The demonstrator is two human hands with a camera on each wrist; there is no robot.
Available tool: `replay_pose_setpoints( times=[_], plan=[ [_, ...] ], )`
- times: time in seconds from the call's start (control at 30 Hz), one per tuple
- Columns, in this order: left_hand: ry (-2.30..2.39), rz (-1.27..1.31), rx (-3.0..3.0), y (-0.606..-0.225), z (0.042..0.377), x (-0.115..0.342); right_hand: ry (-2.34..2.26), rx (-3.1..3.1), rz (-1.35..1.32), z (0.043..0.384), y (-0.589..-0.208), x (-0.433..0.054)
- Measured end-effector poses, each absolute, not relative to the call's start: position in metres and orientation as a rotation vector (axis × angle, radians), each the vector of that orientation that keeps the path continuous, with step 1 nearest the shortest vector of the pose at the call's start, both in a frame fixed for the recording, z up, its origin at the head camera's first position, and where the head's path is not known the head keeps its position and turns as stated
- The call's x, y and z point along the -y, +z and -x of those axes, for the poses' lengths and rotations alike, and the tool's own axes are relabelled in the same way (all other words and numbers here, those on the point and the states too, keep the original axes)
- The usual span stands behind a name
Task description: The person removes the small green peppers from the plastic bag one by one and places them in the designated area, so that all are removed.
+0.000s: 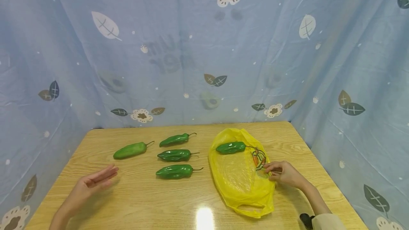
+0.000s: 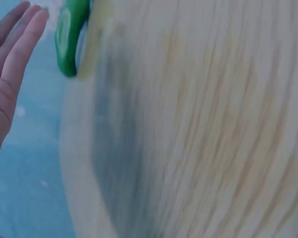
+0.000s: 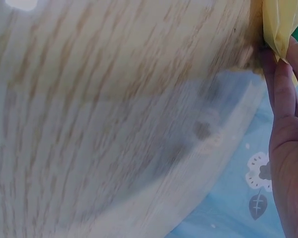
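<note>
My right hand [image 1: 287, 175] pinches the right edge of a yellow plastic bag [image 1: 234, 178] between thumb and fingers; the right wrist view shows the bag's edge [image 3: 276, 27] at the fingertips. A green pepper [image 1: 230, 147] lies at the upper part of the bag, its stem pointing right; whether it is inside or on top I cannot tell. Above the table at the left, my left hand [image 1: 91, 186] is held with straight fingers and holds nothing. Nearest to it is a lighter green pepper [image 1: 130, 150]. Three darker peppers lie mid-table: back [image 1: 175, 139], middle [image 1: 174, 155] and front [image 1: 174, 171].
The wooden table [image 1: 153, 205] has a bright reflection near its front. A blue patterned curtain [image 1: 179, 59] surrounds its back and sides. An orange and green print [image 1: 258, 159] marks the bag near my right fingers.
</note>
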State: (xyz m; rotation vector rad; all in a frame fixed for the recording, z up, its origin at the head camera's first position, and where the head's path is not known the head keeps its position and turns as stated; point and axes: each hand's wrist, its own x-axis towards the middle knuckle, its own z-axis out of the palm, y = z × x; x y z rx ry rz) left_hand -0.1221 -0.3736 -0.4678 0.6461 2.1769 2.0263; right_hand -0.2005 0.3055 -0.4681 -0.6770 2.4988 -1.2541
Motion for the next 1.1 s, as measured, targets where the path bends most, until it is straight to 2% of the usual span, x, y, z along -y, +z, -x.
replay_pose_setpoints(
  times=[0.17,0.4,1.1],
  plan=[
    [2.016,-0.703,-2.131,-0.460,0.118,0.353,-1.256,-2.505,0.701,0.200,-0.469,-0.306],
    [1.950,-0.615,-2.204,-0.450,0.114,0.322,-1.260,-2.506,0.716,0.202,-0.469,-0.307],
    [1.747,-0.571,-2.160,-0.436,0.118,0.211,-1.286,-2.474,0.677,0.200,-0.469,-0.306]
  ],
)
